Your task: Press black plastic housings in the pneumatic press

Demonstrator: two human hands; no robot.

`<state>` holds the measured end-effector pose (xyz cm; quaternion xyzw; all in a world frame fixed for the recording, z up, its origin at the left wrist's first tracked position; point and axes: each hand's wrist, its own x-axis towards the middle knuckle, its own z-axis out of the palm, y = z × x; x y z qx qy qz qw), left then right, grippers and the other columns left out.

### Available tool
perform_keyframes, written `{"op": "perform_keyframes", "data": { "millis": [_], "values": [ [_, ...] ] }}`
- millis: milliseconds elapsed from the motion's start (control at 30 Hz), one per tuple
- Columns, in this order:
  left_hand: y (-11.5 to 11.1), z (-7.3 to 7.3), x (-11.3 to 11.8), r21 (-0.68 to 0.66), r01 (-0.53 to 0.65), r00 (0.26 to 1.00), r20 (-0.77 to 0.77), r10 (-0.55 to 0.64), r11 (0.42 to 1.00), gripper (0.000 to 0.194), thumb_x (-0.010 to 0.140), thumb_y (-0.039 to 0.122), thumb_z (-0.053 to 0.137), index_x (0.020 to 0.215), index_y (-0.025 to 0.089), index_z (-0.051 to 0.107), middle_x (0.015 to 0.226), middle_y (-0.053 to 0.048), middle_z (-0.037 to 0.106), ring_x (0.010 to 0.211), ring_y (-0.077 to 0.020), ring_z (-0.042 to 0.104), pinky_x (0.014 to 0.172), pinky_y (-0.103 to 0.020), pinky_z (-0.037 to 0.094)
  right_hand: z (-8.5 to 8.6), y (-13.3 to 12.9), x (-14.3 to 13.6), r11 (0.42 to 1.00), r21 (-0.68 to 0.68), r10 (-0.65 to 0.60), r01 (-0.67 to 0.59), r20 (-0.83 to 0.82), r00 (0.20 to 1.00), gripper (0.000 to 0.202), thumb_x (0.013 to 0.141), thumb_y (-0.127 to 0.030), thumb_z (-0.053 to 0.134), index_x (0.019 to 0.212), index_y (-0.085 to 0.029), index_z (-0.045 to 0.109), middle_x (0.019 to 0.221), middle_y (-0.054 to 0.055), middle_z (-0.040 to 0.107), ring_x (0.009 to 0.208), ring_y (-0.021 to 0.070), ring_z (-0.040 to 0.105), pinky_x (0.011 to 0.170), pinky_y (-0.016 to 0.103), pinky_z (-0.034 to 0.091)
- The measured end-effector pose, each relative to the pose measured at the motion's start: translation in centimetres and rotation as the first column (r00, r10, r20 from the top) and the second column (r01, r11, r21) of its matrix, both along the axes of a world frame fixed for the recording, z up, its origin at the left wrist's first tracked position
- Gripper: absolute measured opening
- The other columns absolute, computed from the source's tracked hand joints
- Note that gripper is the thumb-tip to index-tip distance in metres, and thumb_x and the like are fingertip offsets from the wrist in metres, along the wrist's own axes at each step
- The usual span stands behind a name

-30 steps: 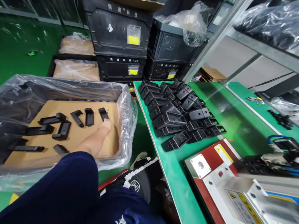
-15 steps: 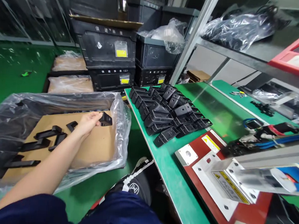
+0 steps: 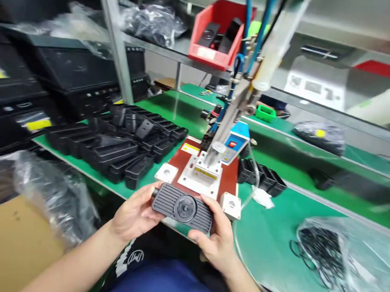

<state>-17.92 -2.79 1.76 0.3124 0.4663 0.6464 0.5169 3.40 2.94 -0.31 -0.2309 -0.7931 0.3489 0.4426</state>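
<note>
In front of the press I hold a black ribbed plastic housing between both hands. Its grooved face, with a round disc at the centre, is turned up towards me. My left hand grips its left end, and my right hand has thumb and fingers around the right end. The press has a red base, a metal plate and two white blocks near its front corners. To the left, many black housings are piled on the green table.
A lined box with cardboard is at lower left. A bag of black rings lies at right. Several black parts stand beyond the press. A red bin sits on the shelf above, and a white hose crosses the table edge.
The view has swung right from the lined box to the press. My left hand has left the box with a black part, and my right hand has come into view on the housing.
</note>
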Motion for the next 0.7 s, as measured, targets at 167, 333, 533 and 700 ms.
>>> {"op": "perform_keyframes", "data": {
  "millis": [167,333,533,700],
  "values": [
    [3.7,-0.4,2.5,0.022,0.134,0.990,-0.047,-0.133,0.991,0.033,0.079,0.050,0.066,0.100,0.024,0.065,0.091,-0.005,0.064,0.072,-0.0158,0.058,0.060,-0.028,0.050,-1.4,0.8,2.4,0.970,-0.042,-0.241,0.240,-0.021,0.970,0.056,0.083,-0.051,0.069,0.132,-0.032,0.051,0.117,0.006,0.064,0.104,0.0252,0.064,0.090,0.040,0.054],
    [7.4,1.6,3.5,0.244,0.079,0.911,-0.412,0.030,0.966,0.034,0.088,0.047,0.055,0.109,0.022,0.061,0.107,-0.007,0.065,0.098,-0.0210,0.060,0.088,-0.033,0.049,1.0,4.6,1.9,0.975,0.013,-0.221,0.223,-0.077,0.972,0.052,0.082,-0.044,0.072,0.128,-0.030,0.052,0.117,0.005,0.063,0.105,0.0231,0.062,0.090,0.036,0.053],
    [15.0,5.0,3.8,0.446,-0.058,0.843,-0.458,0.283,0.893,0.029,0.091,0.043,0.048,0.102,0.019,0.061,0.097,-0.004,0.065,0.091,-0.0177,0.059,0.084,-0.029,0.046,5.3,11.1,-0.4,0.967,0.009,-0.247,0.253,-0.194,0.950,0.049,0.085,-0.044,0.068,0.127,-0.025,0.053,0.124,0.008,0.058,0.106,0.0227,0.061,0.093,0.038,0.052],
    [18.2,4.2,3.7,0.427,-0.056,0.835,-0.476,0.277,0.902,0.029,0.089,0.042,0.046,0.098,0.019,0.061,0.093,-0.004,0.063,0.086,-0.0169,0.057,0.079,-0.028,0.045,5.0,13.3,-1.2,0.950,-0.012,-0.310,0.313,-0.176,0.934,0.043,0.086,-0.043,0.065,0.123,-0.023,0.056,0.121,0.008,0.060,0.104,0.0227,0.062,0.092,0.040,0.052]
  ]
}}
